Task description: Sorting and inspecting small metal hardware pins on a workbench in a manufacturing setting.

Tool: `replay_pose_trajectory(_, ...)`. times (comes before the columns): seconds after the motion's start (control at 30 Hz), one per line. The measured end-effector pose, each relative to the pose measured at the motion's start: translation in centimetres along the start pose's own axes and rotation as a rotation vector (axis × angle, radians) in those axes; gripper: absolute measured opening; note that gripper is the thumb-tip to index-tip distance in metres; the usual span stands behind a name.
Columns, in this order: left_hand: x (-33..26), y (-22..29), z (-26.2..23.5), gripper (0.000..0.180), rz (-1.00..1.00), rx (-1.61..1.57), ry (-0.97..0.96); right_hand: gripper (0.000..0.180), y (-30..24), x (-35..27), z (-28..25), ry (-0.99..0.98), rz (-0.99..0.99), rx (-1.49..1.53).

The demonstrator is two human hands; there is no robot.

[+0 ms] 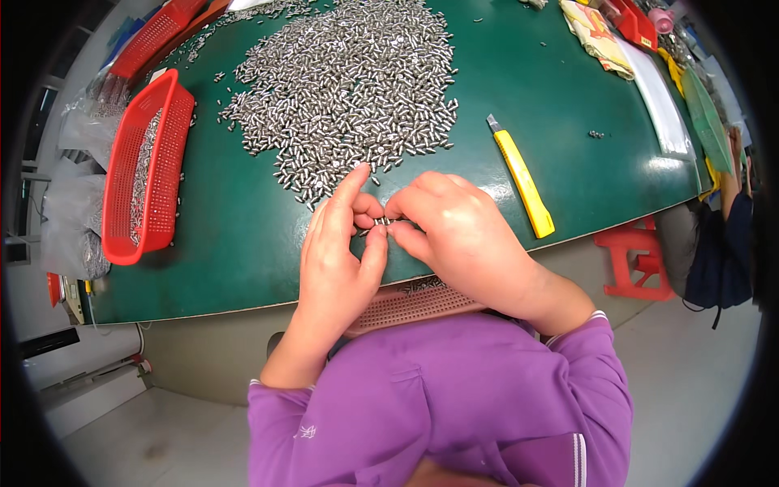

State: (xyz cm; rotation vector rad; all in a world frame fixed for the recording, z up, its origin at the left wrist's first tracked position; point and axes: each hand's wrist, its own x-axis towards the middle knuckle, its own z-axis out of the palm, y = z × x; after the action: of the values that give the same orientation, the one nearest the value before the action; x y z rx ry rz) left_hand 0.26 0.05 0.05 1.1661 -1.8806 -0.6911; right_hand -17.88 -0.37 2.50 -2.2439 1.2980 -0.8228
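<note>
Nearest, we see a pink basket (414,307); beyond, the left hand (331,243) and right hand (462,227) together pinch small metal pieces (380,221), a fingertip-handling step, we judge, next calling for steady grip; farther, a silvery heap (349,81) lies on the surface (235,280).

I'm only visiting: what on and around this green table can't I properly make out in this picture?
All in the head view:
- Small metal pieces between the left hand and right hand: fingers cover part; too small for detail.
- Metal pile: the top edge cuts off its far end.
- Pink basket: the green table and purple shirt hide parts.
</note>
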Motion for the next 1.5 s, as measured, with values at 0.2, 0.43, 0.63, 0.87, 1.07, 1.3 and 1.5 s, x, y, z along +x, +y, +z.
replay_pose_trajectory(0.2, 0.07, -0.06, -0.01, 0.066, 0.009, 0.008, 0.001, 0.018, 0.55, -0.15, 0.19, 0.032, -0.018, 0.025)
replay_pose_trajectory(0.43, -0.12, 0.04, -0.05, 0.063, -0.035, 0.032, 0.036, 0.010, 0.65, 0.44, -0.11, 0.005, 0.004, 0.097)
replay_pose_trajectory(0.63, -0.14, -0.15, -0.18, 0.063, -0.064, -0.040, 0.022, 0.012, 0.58, 0.42, 0.27, 0.044, -0.018, 0.071)
replay_pose_trajectory(0.87, -0.19, -0.51, -0.18, 0.065, -0.050, -0.092, -0.003, 0.015, 0.49, -0.16, 0.45, 0.064, -0.028, 0.077)
replay_pose_trajectory(1.07, -0.25, -0.54, -0.17, 0.066, -0.054, -0.100, -0.017, 0.014, 0.44, -0.36, 0.43, 0.067, -0.079, 0.048)
replay_pose_trajectory(1.3, -0.10, -0.40, 0.13, 0.064, -0.010, -0.072, 0.015, 0.014, -0.09, -0.32, 0.32, 0.064, -0.092, -0.060)
replay_pose_trajectory(1.5, -0.11, -0.52, 0.16, 0.066, -0.020, -0.079, 0.011, 0.017, 0.14, -0.41, 0.06, 0.015, -0.010, -0.002)
